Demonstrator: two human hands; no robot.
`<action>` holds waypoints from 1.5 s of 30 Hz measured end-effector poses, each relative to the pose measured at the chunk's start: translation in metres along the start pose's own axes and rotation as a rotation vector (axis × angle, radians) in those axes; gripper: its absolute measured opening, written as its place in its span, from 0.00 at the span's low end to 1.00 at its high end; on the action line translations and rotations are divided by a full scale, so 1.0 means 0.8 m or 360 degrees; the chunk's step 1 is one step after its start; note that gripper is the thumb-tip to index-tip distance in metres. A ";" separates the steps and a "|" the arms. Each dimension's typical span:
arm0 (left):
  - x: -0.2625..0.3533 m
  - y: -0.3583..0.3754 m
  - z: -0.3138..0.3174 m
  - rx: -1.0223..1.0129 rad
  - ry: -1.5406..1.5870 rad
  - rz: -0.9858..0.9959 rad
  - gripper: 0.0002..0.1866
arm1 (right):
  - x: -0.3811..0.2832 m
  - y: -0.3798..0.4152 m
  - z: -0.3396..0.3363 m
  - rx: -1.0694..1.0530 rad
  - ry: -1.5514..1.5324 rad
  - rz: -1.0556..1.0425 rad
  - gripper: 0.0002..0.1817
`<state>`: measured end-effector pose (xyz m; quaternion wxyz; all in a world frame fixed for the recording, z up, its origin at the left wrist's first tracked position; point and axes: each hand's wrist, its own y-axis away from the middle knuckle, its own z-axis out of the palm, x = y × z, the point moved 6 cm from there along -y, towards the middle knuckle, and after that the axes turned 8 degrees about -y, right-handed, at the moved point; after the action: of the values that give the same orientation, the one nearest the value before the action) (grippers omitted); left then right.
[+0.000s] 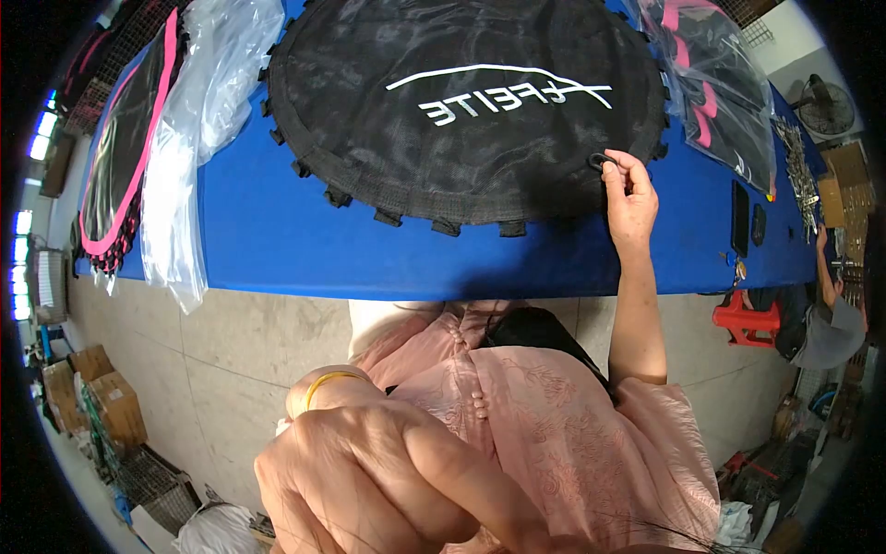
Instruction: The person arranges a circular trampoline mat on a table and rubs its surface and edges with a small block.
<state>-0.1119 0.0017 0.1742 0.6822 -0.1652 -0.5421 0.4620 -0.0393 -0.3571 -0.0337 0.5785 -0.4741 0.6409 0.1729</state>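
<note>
A round black mat (369, 120) with white lettering lies on the blue tabletop, short webbing loops spaced around its edge. Over its lower right part, my right hand (632, 198) pinches a small black ring-like loop (598, 162) between thumb and fingertips. My left hand (369, 471) is raised close to the camera, large in view, back of the hand showing and fingers bent downward. Its fingertips are hidden below the frame. A yellow bangle (332, 377) circles that wrist.
Clear plastic bags (175, 175) and a pink-edged black mat (125, 138) lie left. More bagged pink-edged pieces (724, 102), a phone (740, 219) and metal parts (796, 166) lie right. A red stool (746, 319) stands below. Another person (831, 332) is far right.
</note>
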 end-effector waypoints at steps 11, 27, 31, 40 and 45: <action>0.007 -0.022 0.000 0.0026 -0.0049 0.0528 0.15 | 0.003 0.000 0.000 -0.0003 -0.0004 -0.0002 0.10; 0.003 -0.020 0.002 -0.0050 -0.0029 0.0260 0.12 | 0.007 -0.001 -0.001 -0.0005 0.0002 -0.0030 0.10; -0.001 -0.026 0.006 0.0036 -0.0077 0.0429 0.14 | 0.006 -0.002 -0.003 0.0001 0.0057 -0.0032 0.10; -0.045 0.017 -0.053 0.0154 -0.1183 0.0198 0.15 | -0.019 0.003 0.004 0.0004 0.0178 -0.0263 0.12; -0.112 0.059 -0.116 0.0329 -0.2218 -0.0631 0.08 | -0.037 0.006 0.011 -0.0030 0.0367 -0.0401 0.10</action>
<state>-0.0488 -0.0209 0.0541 0.2618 0.3336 -0.8236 0.3765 -0.0415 -0.3362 -0.0104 0.5137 -0.5727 0.6370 0.0494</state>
